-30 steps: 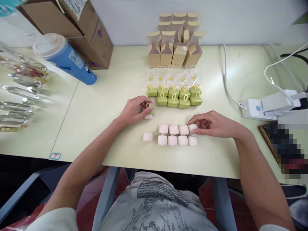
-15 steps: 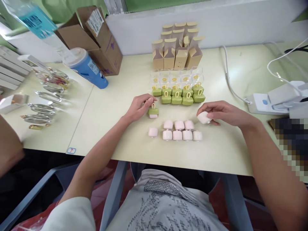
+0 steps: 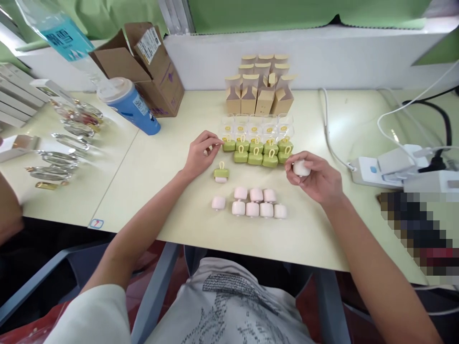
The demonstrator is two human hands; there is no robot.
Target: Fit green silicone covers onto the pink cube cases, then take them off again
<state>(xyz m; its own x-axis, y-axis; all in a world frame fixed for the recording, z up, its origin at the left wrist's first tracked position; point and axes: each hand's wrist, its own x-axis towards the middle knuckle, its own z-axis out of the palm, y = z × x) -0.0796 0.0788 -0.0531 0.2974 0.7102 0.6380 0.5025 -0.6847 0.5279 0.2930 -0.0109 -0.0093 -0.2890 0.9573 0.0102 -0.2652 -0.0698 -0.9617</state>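
My right hand [image 3: 315, 177] is closed around a small white rounded block [image 3: 301, 168], raised above the table at the right of the rows. My left hand [image 3: 201, 154] reaches with its fingertips to the leftmost green cap [image 3: 228, 145]; whether they touch it I cannot tell. Several green caps with yellow loops stand in two rows. Below my left hand, a pale pink block wearing a green cap [image 3: 221, 173] stands alone. Nearer me lie two rows of pale pink blocks [image 3: 252, 209], with a single pink block [image 3: 218, 203] to their left.
Behind the caps stand clear plastic cups [image 3: 254, 122] and open small cartons [image 3: 255, 98]. To the left are a blue cup [image 3: 134, 110], a brown cardboard box [image 3: 163, 91] and shiny packets [image 3: 59, 160]. A power strip [image 3: 373, 171] with cables lies right. Another person's arm [image 3: 9, 210] shows at the left edge.
My left hand has let go of the green-capped pink block and moved up to the leftmost green cap. My right hand has turned, still holding the white block. The view has shifted.
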